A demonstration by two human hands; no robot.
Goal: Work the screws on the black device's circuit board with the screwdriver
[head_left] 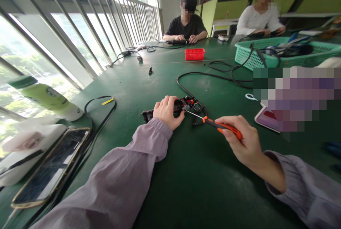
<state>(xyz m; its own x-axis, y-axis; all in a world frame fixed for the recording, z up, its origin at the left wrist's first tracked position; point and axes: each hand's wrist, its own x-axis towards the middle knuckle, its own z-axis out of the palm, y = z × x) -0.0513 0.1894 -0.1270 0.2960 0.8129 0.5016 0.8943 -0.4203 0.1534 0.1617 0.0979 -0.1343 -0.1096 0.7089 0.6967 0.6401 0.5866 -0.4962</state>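
My left hand (167, 111) is wrapped over a long black corded device (179, 106), holding it on the green table. The casing is open at its right end, where red parts and thin coloured wires show. My right hand (245, 136) grips an orange and black screwdriver (222, 126) by its handle. Its thin shaft points left, and the tip is at the device's exposed inside, close to my left thumb. Whether the tip sits on a screw is too small to tell. A black cable (186, 92) loops away from the device's right end.
On the left are a green-capped bottle (50, 97), a phone (53, 168) and a black strap (99, 126). Farther off stand a red tray (195, 54) and a teal basket (243, 56) of tools. A small black piece (150, 70) lies mid-table. Two people work across the table; a blurred person is at right.
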